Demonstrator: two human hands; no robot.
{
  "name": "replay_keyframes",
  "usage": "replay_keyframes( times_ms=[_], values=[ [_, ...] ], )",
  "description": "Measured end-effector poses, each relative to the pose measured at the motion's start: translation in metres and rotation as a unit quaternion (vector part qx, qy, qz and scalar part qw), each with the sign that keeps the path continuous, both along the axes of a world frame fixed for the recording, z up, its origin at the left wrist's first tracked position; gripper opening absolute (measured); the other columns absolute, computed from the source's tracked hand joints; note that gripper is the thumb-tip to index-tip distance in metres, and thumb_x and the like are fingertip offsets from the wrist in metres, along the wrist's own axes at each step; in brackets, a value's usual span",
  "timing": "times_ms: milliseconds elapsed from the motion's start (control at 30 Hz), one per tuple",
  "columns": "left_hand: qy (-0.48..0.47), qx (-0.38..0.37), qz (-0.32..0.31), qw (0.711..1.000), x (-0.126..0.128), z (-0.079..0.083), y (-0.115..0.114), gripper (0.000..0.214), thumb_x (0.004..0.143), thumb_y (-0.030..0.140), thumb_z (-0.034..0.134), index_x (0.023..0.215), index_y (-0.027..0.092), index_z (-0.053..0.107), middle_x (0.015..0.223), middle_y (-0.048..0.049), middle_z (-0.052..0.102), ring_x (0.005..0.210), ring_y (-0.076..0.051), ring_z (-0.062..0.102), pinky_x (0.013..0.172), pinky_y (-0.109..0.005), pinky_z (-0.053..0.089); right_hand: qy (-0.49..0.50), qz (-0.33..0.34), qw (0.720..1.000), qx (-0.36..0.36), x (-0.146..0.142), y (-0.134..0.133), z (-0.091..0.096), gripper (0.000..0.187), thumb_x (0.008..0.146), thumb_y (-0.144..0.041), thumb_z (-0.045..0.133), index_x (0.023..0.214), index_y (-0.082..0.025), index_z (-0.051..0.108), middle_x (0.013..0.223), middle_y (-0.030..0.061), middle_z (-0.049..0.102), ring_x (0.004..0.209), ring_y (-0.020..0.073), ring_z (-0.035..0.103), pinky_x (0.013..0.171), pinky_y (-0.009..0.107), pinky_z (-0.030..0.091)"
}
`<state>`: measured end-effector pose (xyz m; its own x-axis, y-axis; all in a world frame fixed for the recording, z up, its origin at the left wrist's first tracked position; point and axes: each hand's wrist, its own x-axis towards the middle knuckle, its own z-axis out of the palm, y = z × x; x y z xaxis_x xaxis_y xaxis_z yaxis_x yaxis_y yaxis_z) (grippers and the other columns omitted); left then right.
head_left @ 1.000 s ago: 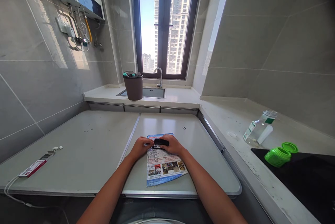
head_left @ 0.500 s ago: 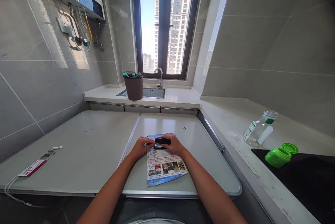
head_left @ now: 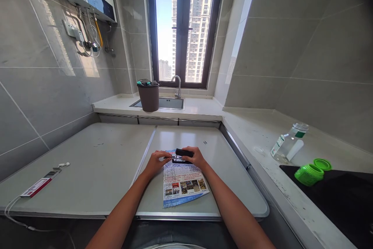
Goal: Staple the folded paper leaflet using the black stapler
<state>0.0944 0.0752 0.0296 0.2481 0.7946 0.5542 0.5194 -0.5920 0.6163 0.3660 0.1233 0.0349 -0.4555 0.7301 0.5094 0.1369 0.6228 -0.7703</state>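
Observation:
A stack of printed leaflets [head_left: 182,185] lies on the light table top [head_left: 110,171] in front of me. My right hand [head_left: 196,157] grips a small black stapler [head_left: 183,155] at the far edge of the stack, and the stapler's top arm is lifted open. My left hand [head_left: 155,162] is closed in a pinch at the stapler's left end, over the leaflets' far left corner. What the left fingertips hold is too small to make out.
A red and white card with a white cable [head_left: 40,184] lies at the table's left. A brown bucket [head_left: 148,95] stands by the sink [head_left: 171,103] and tap under the window. On the right counter are a clear bottle [head_left: 287,144], a green jar [head_left: 309,174] and its lid.
The stapler's top arm has swung up and open. Both hands shifted slightly away from me along the leaflets' far edge.

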Motion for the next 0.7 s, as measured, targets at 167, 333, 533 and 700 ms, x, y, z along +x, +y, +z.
replay_keyframes(
  times_ms=[167, 333, 533, 700],
  values=[
    [-0.016, 0.018, 0.031, 0.999, 0.000, 0.004, -0.004, 0.017, 0.091, 0.042, 0.073, 0.096, 0.027, 0.079, 0.104, -0.0030, 0.080, 0.101, -0.024, 0.073, 0.096, -0.040, 0.050, 0.036, -0.034, 0.998, -0.049, 0.004, 0.001, 0.004, 0.039, 0.075, -0.050, 0.083, 0.099, -0.019, 0.081, 0.090, 0.0077, 0.079, 0.083, 0.0250, 0.071, 0.077, 0.035, 0.054],
    [-0.039, -0.002, -0.021, 0.999, 0.002, 0.005, -0.005, 0.019, 0.098, 0.038, 0.064, 0.101, 0.026, 0.079, 0.106, -0.0040, 0.080, 0.103, -0.022, 0.072, 0.097, -0.038, 0.052, 0.054, -0.064, 0.993, -0.081, 0.010, 0.006, 0.000, 0.038, 0.071, -0.048, 0.086, 0.095, -0.019, 0.082, 0.087, 0.0071, 0.079, 0.080, 0.0242, 0.071, 0.075, 0.034, 0.054],
    [-0.037, -0.039, -0.086, 0.995, 0.005, 0.005, -0.006, 0.015, 0.094, 0.033, 0.068, 0.090, 0.022, 0.077, 0.099, -0.0058, 0.078, 0.097, -0.021, 0.071, 0.094, -0.037, 0.052, 0.056, -0.030, 0.989, -0.133, 0.017, 0.012, -0.006, 0.039, 0.069, -0.050, 0.087, 0.089, -0.017, 0.082, 0.080, 0.0045, 0.077, 0.072, 0.0199, 0.068, 0.070, 0.030, 0.051],
    [-0.027, -0.042, -0.123, 0.991, 0.009, 0.003, -0.005, 0.013, 0.090, 0.031, 0.073, 0.083, 0.020, 0.075, 0.098, -0.0074, 0.070, 0.098, -0.021, 0.066, 0.092, -0.036, 0.051, 0.023, 0.032, 0.993, -0.113, 0.012, 0.010, -0.010, 0.045, 0.070, -0.054, 0.086, 0.095, -0.017, 0.082, 0.088, 0.0056, 0.078, 0.081, 0.0214, 0.069, 0.077, 0.032, 0.052]
  ],
)
